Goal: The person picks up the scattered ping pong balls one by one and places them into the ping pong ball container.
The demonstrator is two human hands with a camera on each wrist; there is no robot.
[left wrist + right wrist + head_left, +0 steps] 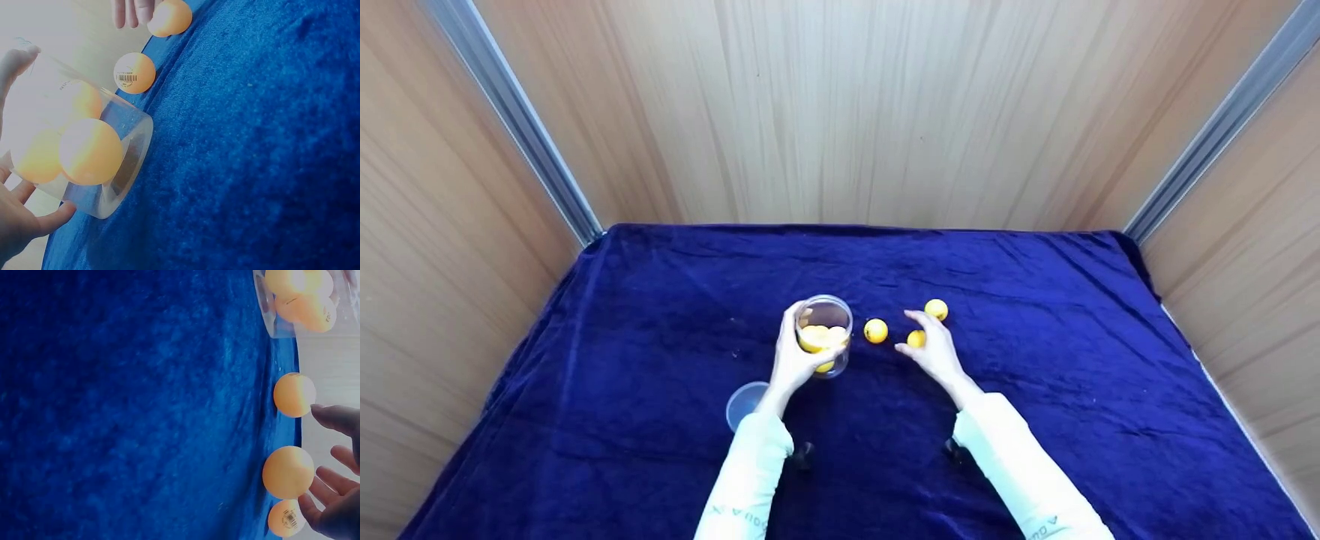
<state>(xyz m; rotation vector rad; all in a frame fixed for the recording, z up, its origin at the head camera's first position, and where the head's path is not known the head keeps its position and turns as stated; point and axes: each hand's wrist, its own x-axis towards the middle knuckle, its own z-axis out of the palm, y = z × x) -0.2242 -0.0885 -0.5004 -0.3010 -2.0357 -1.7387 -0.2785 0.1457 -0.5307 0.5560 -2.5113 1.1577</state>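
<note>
The right grip (939,354) — its digits parted — brackets an orange ball (916,339), which has no long axis; leftward, farther from this ball, the left grip (795,361) clamps a clear jar (842,361).

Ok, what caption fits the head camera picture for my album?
Left grip holds a clear jar of orange balls; right grip spreads beside a loose ball.

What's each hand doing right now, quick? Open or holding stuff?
Left hand: closed around the clear jar with orange balls inside.
Right hand: open, with a loose ball close by.
</note>
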